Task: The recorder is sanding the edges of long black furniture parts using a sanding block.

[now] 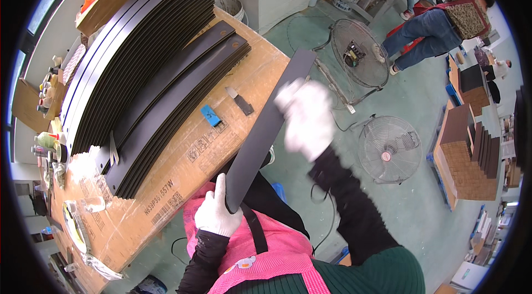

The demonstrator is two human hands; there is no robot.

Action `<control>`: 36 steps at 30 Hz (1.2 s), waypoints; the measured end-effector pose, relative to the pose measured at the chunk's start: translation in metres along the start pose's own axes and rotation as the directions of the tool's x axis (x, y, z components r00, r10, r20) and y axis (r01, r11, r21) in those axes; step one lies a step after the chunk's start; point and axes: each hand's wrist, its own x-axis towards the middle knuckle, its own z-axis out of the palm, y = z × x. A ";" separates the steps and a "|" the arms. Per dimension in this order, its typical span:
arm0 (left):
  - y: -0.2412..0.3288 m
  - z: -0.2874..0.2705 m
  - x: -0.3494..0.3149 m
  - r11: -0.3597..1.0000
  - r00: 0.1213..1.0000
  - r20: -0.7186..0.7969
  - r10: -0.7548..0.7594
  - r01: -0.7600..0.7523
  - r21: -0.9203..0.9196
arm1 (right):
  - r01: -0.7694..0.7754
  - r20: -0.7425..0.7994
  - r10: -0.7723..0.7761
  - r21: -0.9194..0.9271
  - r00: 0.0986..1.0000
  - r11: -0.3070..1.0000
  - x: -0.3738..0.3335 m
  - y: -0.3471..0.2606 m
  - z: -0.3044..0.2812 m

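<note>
A long dark grey board point(261, 139) slants up and away from my lap, past the table's right edge. My left hand point(218, 212), in a white glove, is closed around its near end with the thumb laid along the side. Against the board's right edge, towards its far end, is my right hand point(308, 119), also white-gloved. Motion smears its fingers, so I cannot make out whether they grip anything. On the table to the left lie a small blue block point(210, 115) and a scraper-like tool with a dark handle point(243, 103).
Curved dark boards stand in a large stack point(133, 56), with a lower stack point(177, 111) beside it on the cardboard-covered table point(188, 183). Two floor fans point(389, 150) stand to the right. Another person point(438, 31) is at the far right, near a pallet of brown boards point(471, 166).
</note>
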 end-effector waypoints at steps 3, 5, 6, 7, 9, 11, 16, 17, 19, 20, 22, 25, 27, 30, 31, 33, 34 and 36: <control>-0.006 0.001 0.002 0.999 0.999 0.036 0.019 -0.017 -0.043 | -0.249 0.079 0.239 0.421 0.968 0.872 -0.034 -0.072 0.003; -0.009 0.002 0.002 0.997 0.999 0.051 0.020 -0.016 -0.077 | -0.195 -0.160 0.261 0.339 0.952 0.920 -0.018 -0.053 0.033; -0.012 0.002 0.002 0.993 0.996 0.082 0.021 -0.012 -0.117 | -0.260 -0.185 0.339 0.349 0.923 0.900 -0.002 -0.035 0.045; -0.012 0.002 0.007 0.987 0.994 0.107 0.027 -0.009 -0.159 | -0.284 -0.208 0.341 0.260 0.917 0.923 0.016 -0.004 0.058; -0.012 0.000 0.011 0.983 0.992 0.117 0.046 -0.024 -0.183 | -0.339 -0.199 0.391 0.251 0.899 0.907 0.052 0.056 0.077; -0.012 -0.003 0.009 0.981 0.990 0.133 0.042 -0.016 -0.192 | -0.422 -0.138 0.460 0.236 0.877 0.875 0.081 0.100 0.097; -0.007 -0.008 0.009 0.994 0.995 0.103 0.012 -0.001 -0.107 | -0.585 -0.062 0.634 0.326 0.771 0.743 0.102 0.177 0.135; -0.006 -0.009 0.007 0.997 0.996 0.088 0.001 0.006 -0.074 | -0.648 -0.001 0.669 0.248 0.743 0.720 0.100 0.182 0.135; -0.007 -0.009 0.004 0.996 0.997 0.074 0.004 0.003 -0.094 | -0.776 0.186 0.754 0.102 0.630 0.623 0.079 0.206 0.127; -0.009 -0.007 0.005 0.994 0.999 0.052 -0.001 0.007 -0.110 | -0.874 0.246 0.838 0.121 0.486 0.471 0.064 0.212 0.120; -0.008 -0.002 0.004 0.996 0.999 0.030 0.027 -0.025 -0.080 | -0.844 0.119 0.836 0.078 0.536 0.530 0.021 0.232 0.100; -0.006 0.004 0.003 0.999 0.998 -0.022 0.050 -0.050 -0.007 | -0.611 -0.111 0.621 0.110 0.776 0.784 0.002 0.192 0.048; -0.009 -0.001 0.000 0.998 0.997 -0.039 0.060 -0.061 -0.016 | -0.354 -0.202 0.373 0.124 0.906 0.927 0.016 0.121 0.009; -0.012 -0.002 -0.007 0.998 0.997 -0.044 0.070 -0.070 0.007 | 0.095 -0.173 -0.075 0.113 0.982 0.989 0.031 0.018 -0.020; -0.010 -0.003 -0.007 0.997 0.997 -0.031 0.070 -0.068 0.036 | 0.138 -0.076 -0.127 0.163 0.989 0.977 0.023 -0.001 -0.012; -0.014 -0.001 -0.006 0.998 0.998 -0.019 0.068 -0.068 -0.014 | 0.102 0.147 -0.139 0.236 0.979 0.966 0.019 -0.024 0.008; -0.013 -0.002 -0.007 0.998 0.999 0.003 0.052 -0.052 -0.035 | 0.018 0.266 -0.092 0.268 0.959 0.963 0.022 -0.027 0.016; -0.009 0.000 -0.005 0.998 0.999 0.024 0.023 -0.021 -0.063 | 0.045 0.331 -0.063 0.062 0.942 0.997 0.048 0.008 0.053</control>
